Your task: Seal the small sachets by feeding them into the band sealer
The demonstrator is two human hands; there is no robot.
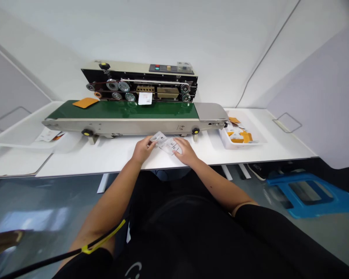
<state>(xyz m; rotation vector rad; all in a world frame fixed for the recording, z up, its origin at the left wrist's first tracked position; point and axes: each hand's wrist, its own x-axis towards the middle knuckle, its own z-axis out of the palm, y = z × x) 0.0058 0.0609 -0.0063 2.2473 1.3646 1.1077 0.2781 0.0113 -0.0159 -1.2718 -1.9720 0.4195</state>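
Observation:
My left hand (143, 150) is closed on a small white printed packet (158, 136), pinched between thumb and fingers. My right hand (187, 152) grips another white packet (169, 145) with dark print, thumb on top. The two packets overlap or touch just above the table's front part. Behind them stands a band sealing machine (139, 83) with a green conveyor belt (119, 110). One white packet (145, 98) hangs at the machine's sealing bars, its lower part over the belt. An orange packet (86, 102) lies flat at the belt's left end.
On the right is a white bin (235, 145) with several orange and white packets. A larger white bin (20, 144) at the left holds a few packets. Below the white table (122, 155), a blue plastic stool (314, 193) is at the right.

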